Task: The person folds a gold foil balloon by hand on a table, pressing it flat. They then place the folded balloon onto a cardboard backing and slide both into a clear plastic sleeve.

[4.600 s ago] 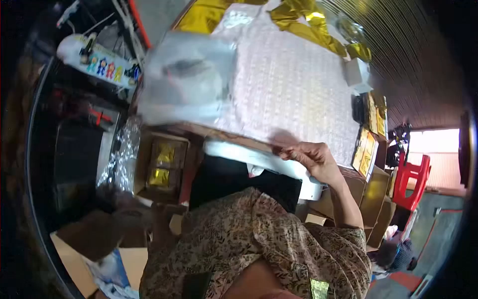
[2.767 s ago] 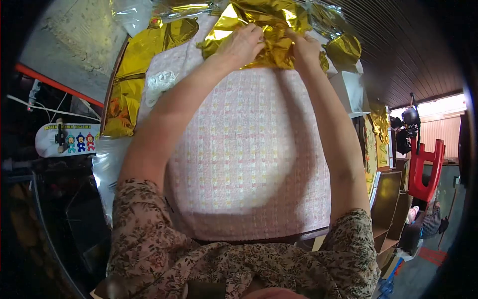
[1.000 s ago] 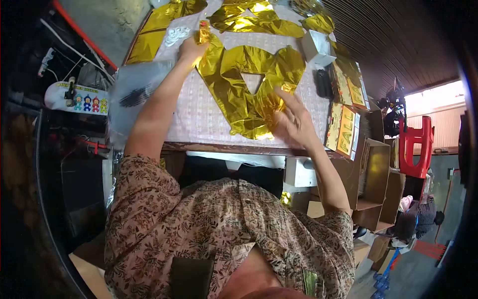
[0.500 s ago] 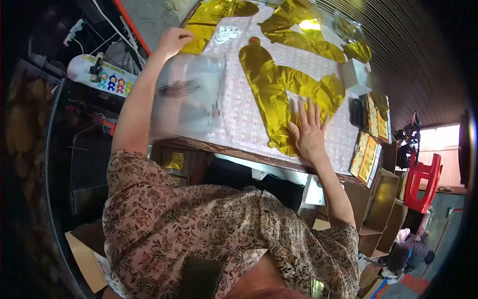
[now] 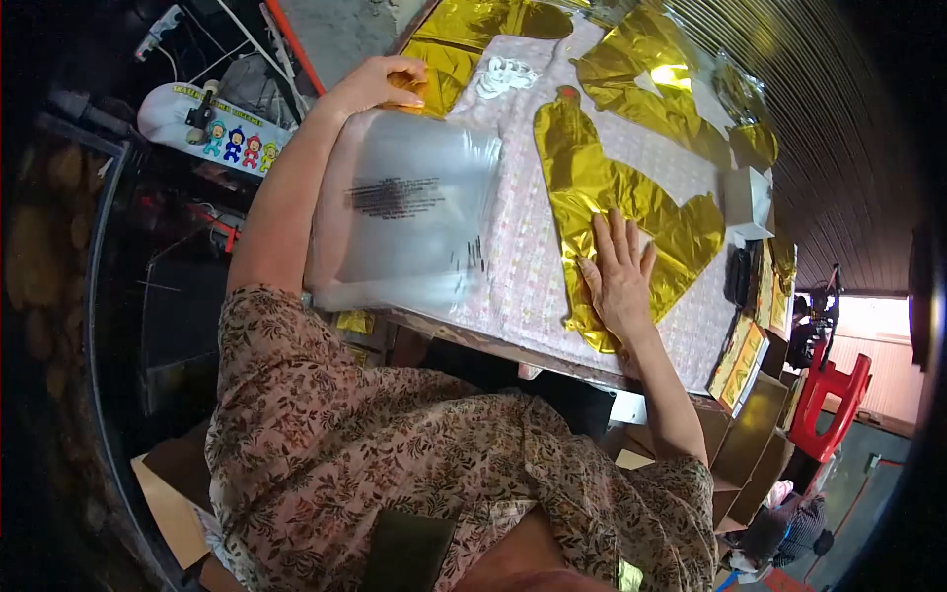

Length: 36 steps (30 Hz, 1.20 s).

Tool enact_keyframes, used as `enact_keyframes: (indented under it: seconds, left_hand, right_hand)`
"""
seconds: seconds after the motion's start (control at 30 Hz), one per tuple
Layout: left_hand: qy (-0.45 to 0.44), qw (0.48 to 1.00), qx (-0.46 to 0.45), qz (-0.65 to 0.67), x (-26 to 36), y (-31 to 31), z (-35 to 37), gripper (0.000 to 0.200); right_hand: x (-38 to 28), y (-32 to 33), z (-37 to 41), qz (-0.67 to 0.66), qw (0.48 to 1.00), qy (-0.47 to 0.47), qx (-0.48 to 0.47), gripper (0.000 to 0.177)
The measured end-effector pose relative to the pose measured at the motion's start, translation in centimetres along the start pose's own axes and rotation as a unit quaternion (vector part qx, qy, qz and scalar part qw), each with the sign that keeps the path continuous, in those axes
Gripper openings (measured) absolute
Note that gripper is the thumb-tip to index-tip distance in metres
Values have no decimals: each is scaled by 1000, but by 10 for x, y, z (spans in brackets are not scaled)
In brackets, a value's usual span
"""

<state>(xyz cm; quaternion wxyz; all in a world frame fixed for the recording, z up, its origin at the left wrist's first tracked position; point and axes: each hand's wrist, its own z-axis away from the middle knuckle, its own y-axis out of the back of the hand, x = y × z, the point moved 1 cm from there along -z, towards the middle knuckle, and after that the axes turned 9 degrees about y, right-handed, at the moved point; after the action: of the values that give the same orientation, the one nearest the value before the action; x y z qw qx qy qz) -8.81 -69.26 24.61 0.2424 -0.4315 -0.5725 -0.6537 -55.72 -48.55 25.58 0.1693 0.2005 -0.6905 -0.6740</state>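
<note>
One gold foil, letter-shaped balloon (image 5: 582, 178) lies flat on a pale checked cloth (image 5: 528, 247), right hand (image 5: 623, 291) spread open on it.
Its long side runs near to far, red-tipped end pointing away; left hand (image 5: 380, 87), fingers bent, grip unclear, is beside one clear plastic bag stack (image 5: 404, 222).

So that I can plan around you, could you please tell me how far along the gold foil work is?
Partway, it seems. The gold foil piece already looks spread out on the patterned cloth. The right hand rests flat on it, while the left hand is by the far-left foil. Packing may be left: the piece lies beside the clear plastic, not inside.
</note>
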Motion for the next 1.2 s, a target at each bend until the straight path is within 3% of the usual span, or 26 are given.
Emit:
enact_keyframes:
  seconds: [0.1,0.2,0.33,0.43,0.5,0.67,0.73,0.77,0.83,0.87,0.9,0.97,1.0,1.1,1.13,1.2]
  left_hand:
    - [-18,996,-32,-77,12,4,-2,28]
    - [-54,988,-15,-143,11,4,-7,22]
    - [-23,990,-17,-135,2,8,-18,21]
    - [-6,998,2,-65,-4,13,-27,26]
    - [133,990,-47,2,6,20,-32,29]
    - [126,988,-53,-65,43,27,-33,32]
    - [142,988,-33,-43,47,26,-31,32]
    - [143,988,-29,-45,48,29,-28,32]
    - [16,989,121,-84,61,32,-17,27]
    - [-53,973,174,-145,72,35,-5,22]
    - [-53,973,173,-144,76,36,5,22]
    - [-20,994,-3,-107,75,36,21,20]
    - [-20,985,-30,-170,74,34,24,19]
    - [-27,990,-23,-135,31,24,20,24]
    - [27,993,-33,-114,25,23,19,26]
    - [36,995,-43,-88,17,22,14,28]
  right_hand:
    - [-5,15,-10,20,1000,-7,-4,64]
    - [-9,34,-46,-112,984,86,111,56]
    - [-17,46,-111,-240,939,190,157,47]
    - [-38,67,-162,-304,935,153,95,48]
    - [-43,52,-208,-317,929,138,130,52]
    - [-74,15,-299,-362,901,128,201,55]
    - [-87,-12,-323,-517,815,160,204,41]
    - [-90,-16,-327,-518,814,165,204,41]
    - [-96,-11,-321,-478,859,79,164,24]
    - [-98,-20,-324,-458,859,85,214,20]
    - [-98,-24,-328,-458,859,83,214,20]
    - [-97,-30,-331,-503,830,53,235,21]
    - [-97,-32,-330,-504,830,52,232,21]
    - [-99,-27,-329,-485,834,65,253,24]
    - [-99,-27,-329,-480,846,54,224,25]
    - [-96,-29,-329,-473,859,40,193,26]
